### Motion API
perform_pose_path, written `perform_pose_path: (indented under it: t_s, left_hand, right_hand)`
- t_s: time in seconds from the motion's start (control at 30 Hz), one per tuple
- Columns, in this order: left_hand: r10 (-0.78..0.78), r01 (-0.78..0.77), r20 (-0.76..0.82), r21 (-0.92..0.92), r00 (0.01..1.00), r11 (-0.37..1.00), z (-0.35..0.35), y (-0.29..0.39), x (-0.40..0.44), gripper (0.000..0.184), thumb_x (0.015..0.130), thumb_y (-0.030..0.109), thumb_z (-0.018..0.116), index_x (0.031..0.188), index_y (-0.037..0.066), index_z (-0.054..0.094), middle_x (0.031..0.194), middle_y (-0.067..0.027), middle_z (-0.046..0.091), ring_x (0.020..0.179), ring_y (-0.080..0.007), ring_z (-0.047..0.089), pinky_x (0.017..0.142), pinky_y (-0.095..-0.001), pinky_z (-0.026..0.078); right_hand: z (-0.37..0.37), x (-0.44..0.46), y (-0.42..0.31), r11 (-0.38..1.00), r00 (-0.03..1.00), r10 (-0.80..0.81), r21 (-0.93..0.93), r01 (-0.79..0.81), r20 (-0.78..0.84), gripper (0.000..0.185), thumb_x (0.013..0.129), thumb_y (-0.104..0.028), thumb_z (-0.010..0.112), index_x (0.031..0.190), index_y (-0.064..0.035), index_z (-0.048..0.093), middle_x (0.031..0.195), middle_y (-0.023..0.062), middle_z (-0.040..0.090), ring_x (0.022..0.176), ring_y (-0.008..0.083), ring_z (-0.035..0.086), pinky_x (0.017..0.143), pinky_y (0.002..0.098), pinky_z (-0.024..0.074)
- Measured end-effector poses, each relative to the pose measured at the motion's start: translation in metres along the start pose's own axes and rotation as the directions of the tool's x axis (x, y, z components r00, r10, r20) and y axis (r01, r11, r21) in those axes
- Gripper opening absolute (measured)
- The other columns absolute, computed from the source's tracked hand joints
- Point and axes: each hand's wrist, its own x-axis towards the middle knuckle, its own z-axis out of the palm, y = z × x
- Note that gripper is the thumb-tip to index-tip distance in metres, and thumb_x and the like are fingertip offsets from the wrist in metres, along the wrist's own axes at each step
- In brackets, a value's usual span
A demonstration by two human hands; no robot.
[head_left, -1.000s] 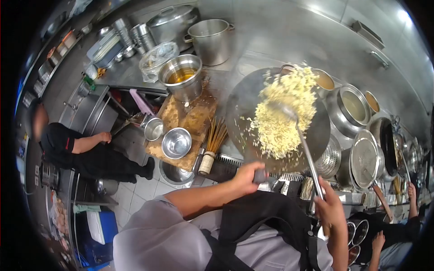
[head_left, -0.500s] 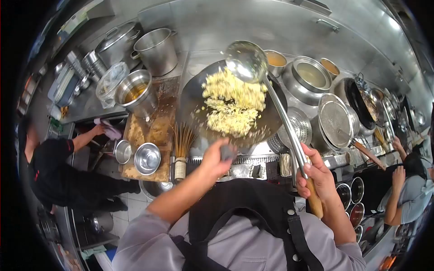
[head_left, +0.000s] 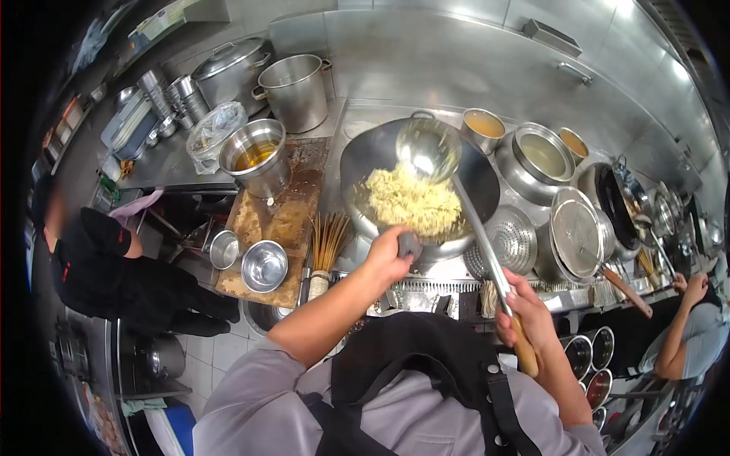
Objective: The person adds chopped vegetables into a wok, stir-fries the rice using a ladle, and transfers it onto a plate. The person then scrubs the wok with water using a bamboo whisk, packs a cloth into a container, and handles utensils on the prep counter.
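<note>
My left hand (head_left: 389,257) is closed at the near rim of a dark wok (head_left: 359,161), gripping the wok by a grey, blunt-ended handle that shows beside my thumb. A heap of yellow fried rice (head_left: 414,204) lies in the wok, slightly blurred. In my right hand (head_left: 525,308) is the wooden handle of a long metal ladle (head_left: 477,216), with fingers wrapped round it. The ladle's shiny bowl (head_left: 427,148) is over the far part of the wok, above the rice, and hides some of it.
Left of the wok are a stained board (head_left: 251,213), a pot of oil (head_left: 258,163), a steel bowl (head_left: 264,266) and a bamboo brush (head_left: 328,247). Right are a perforated skimmer (head_left: 511,239), strainer (head_left: 576,232) and pots (head_left: 541,156). Co-workers stand at left (head_left: 114,266) and right (head_left: 684,334).
The rice, spread and flying over the wok before, has gathered into one heap. My view has shifted slightly. The co-worker at left has drawn an arm back from the pink cloth.
</note>
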Motion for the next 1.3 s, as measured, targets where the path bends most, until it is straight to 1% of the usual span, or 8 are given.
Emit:
perform_pose_path:
  t_s: [0.07,0.2,0.4,0.5,0.7,0.93,1.17,1.3]
  left_hand:
    - [0.056,-0.055,-0.008,0.064,0.998,0.996,-0.024,-0.01,0.033,0.013,0.089,0.009,0.065,0.095,0.006,0.054,0.081,-0.0092,0.06,0.075,-0.0225,0.061,0.072,-0.0414,0.054]
    - [-0.053,0.048,0.021,0.192,0.998,0.98,-0.089,-0.046,-0.035,0.015,0.086,0.006,0.066,0.094,0.005,0.054,0.08,-0.0084,0.056,0.072,-0.0225,0.058,0.073,-0.0402,0.057]
    - [0.002,-0.005,-0.088,-0.032,0.996,0.999,0.003,-0.002,-0.032,0.011,0.09,0.008,0.062,0.098,0.006,0.055,0.086,-0.0097,0.059,0.076,-0.0228,0.06,0.072,-0.0402,0.055]
    - [0.032,-0.028,-0.07,0.064,0.997,0.998,-0.011,-0.008,0.013,0.009,0.089,0.008,0.062,0.091,0.008,0.054,0.076,-0.0074,0.057,0.076,-0.0229,0.059,0.075,-0.0419,0.054]
    - [-0.072,0.086,-0.087,0.171,0.994,0.981,-0.063,-0.034,-0.076,0.006,0.089,0.009,0.061,0.091,0.004,0.057,0.079,-0.0113,0.058,0.071,-0.0254,0.06,0.068,-0.0407,0.056]
    - [0.021,-0.02,-0.022,0.026,1.0,0.999,-0.023,-0.008,0.026,0.01,0.087,0.009,0.065,0.09,0.006,0.056,0.077,-0.0102,0.059,0.069,-0.0245,0.06,0.069,-0.0421,0.054]
    - [-0.005,0.004,-0.116,-0.01,0.993,1.0,-0.04,-0.029,-0.085,0.01,0.087,0.006,0.065,0.092,0.004,0.057,0.078,-0.0108,0.059,0.071,-0.0246,0.061,0.068,-0.0404,0.056]
    - [-0.03,0.028,-0.023,-0.076,0.999,0.997,-0.013,-0.002,0.01,0.011,0.088,0.006,0.065,0.092,0.002,0.056,0.082,-0.011,0.06,0.073,-0.0243,0.061,0.067,-0.0389,0.055]
  right_hand:
    - [-0.026,0.039,0.026,0.965,0.974,0.206,-0.144,-0.218,-0.094,0.046,0.1,-0.018,0.051,0.145,-0.018,0.041,0.067,0.0048,0.051,0.044,0.0132,0.046,0.04,0.0262,0.0389]
    - [-0.006,0.071,0.002,0.96,0.992,0.049,-0.269,-0.079,-0.115,0.045,0.1,-0.02,0.052,0.144,-0.0166,0.042,0.068,0.004,0.052,0.045,0.0124,0.047,0.041,0.0268,0.0397]
    - [-0.004,-0.009,-0.011,0.999,1.0,-0.023,-0.031,0.023,-0.007,0.044,0.101,-0.014,0.047,0.144,-0.0165,0.039,0.068,0.0071,0.051,0.042,0.0134,0.044,0.039,0.0281,0.0389]
    - [-0.026,0.037,0.018,0.956,0.947,0.293,0.012,-0.294,-0.133,0.045,0.1,-0.019,0.052,0.143,-0.0185,0.04,0.067,0.0055,0.052,0.043,0.0132,0.045,0.039,0.0267,0.0378]
    - [-0.001,0.036,-0.012,0.99,0.997,0.002,-0.14,-0.013,-0.08,0.049,0.099,-0.018,0.053,0.146,-0.0185,0.04,0.066,0.0059,0.052,0.043,0.0143,0.046,0.039,0.0266,0.0381]
    - [-0.025,0.048,0.026,0.955,0.941,0.294,0.005,-0.298,-0.167,0.035,0.1,-0.023,0.052,0.135,-0.0236,0.046,0.065,0.0051,0.052,0.04,0.0131,0.042,0.037,0.0268,0.0348]
    - [0.013,0.02,-0.008,0.99,0.993,-0.074,-0.129,0.061,-0.096,0.044,0.099,-0.018,0.049,0.143,-0.0161,0.043,0.061,0.0048,0.049,0.039,0.0113,0.043,0.034,0.0225,0.034]
    - [0.001,0.016,0.012,0.999,0.996,0.052,0.0,-0.052,-0.078,0.043,0.1,-0.019,0.049,0.143,-0.015,0.043,0.06,0.0061,0.049,0.035,0.0125,0.04,0.031,0.0239,0.0317]
